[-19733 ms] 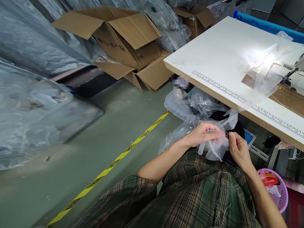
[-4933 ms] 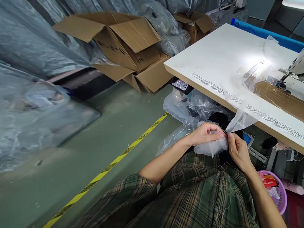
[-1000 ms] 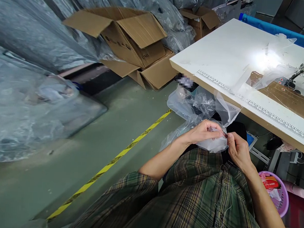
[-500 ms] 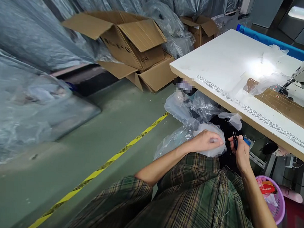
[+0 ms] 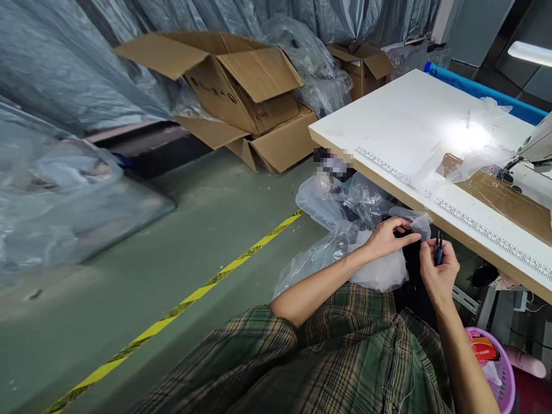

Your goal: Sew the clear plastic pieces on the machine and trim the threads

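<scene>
Just below the table edge, my left hand [image 5: 388,239] pinches the edge of a sheer white fabric [image 5: 421,224], its thumb pointing toward the right hand. Close beside it, my right hand [image 5: 439,276] is closed around small dark-and-blue thread snips [image 5: 438,251], blades pointing up. The right thumb and fingertip come close to the fabric edge; whether they touch it I cannot tell. More of the sheer fabric [image 5: 381,272] lies bunched over my lap, beside a clear plastic bag [image 5: 313,256].
A white sewing table [image 5: 392,117] with a printed ruler edge carries a sewing machine [image 5: 548,135]. Open cardboard boxes [image 5: 243,97] stand behind. Yellow tape [image 5: 219,277] crosses the floor. A pink basket [image 5: 507,384] stands at lower right; plastic-covered goods [image 5: 68,206] are at left.
My left hand has moved right and up from the fabric on my lap to the piece near the table edge. The right hand with the snips has risen slightly and shifted right.
</scene>
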A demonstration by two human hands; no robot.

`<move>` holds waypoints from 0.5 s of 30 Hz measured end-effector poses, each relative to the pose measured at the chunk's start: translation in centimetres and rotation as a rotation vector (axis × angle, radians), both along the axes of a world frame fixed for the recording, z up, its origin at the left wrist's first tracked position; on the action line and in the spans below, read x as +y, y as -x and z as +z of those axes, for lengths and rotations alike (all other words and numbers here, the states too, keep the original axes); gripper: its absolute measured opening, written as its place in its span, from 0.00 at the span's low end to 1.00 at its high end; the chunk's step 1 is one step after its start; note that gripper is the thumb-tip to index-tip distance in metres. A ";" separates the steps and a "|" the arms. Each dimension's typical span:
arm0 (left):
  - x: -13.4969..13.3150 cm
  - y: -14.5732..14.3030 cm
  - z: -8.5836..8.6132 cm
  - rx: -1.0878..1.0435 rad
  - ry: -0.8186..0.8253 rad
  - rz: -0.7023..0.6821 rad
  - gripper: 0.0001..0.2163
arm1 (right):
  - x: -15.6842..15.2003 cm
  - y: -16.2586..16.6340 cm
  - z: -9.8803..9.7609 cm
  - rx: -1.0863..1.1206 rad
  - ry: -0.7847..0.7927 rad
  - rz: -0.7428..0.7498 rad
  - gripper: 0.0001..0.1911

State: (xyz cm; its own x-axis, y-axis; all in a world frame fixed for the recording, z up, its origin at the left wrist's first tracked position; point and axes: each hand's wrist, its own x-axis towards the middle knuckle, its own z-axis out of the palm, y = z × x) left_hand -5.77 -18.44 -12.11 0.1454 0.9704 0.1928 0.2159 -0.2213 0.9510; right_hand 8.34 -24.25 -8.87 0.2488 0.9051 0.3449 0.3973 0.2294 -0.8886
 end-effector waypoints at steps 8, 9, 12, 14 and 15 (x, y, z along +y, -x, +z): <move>-3.3 1.2 3.7 -0.035 -0.453 0.161 0.03 | 1.5 -0.8 2.1 -0.422 -0.525 0.156 0.10; -3.7 1.8 4.6 -0.011 -0.515 0.159 0.03 | 1.7 -0.6 2.4 -0.457 -0.569 0.177 0.13; -4.3 3.0 7.2 0.060 -0.674 0.158 0.02 | 2.3 0.2 3.1 -0.477 -0.657 0.206 0.18; -4.6 3.6 8.7 0.105 -0.789 0.109 0.02 | 2.0 0.6 3.7 -0.435 -0.697 0.235 0.16; -5.0 3.9 9.5 0.125 -0.832 0.061 0.03 | 1.5 0.6 4.0 -0.404 -0.699 0.266 0.15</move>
State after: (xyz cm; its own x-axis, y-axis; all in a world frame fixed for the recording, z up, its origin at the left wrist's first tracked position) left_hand -9.69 -23.41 -2.63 0.1647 0.5260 0.8344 0.3429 -0.8237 0.4515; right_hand 7.73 -22.75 -4.86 -0.2045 0.4614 0.8633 0.5085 0.8037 -0.3091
